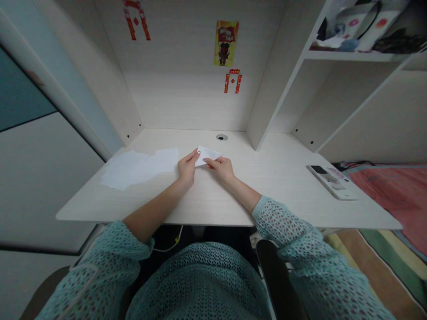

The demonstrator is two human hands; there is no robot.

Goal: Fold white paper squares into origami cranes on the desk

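Note:
A small piece of white paper, seemingly folded, is held between both hands just above the middle of the desk. My left hand pinches its left end between thumb and fingers. At its right side, my right hand grips the paper with the thumb on top and the fingers curled beneath. Several loose white sheets lie overlapping on the desk to the left of my left hand.
The white desk has a round cable hole near the back panel. A phone lies on the right side. An upright divider stands behind, right of centre. Beyond the desk's right edge is a bed with a red cover.

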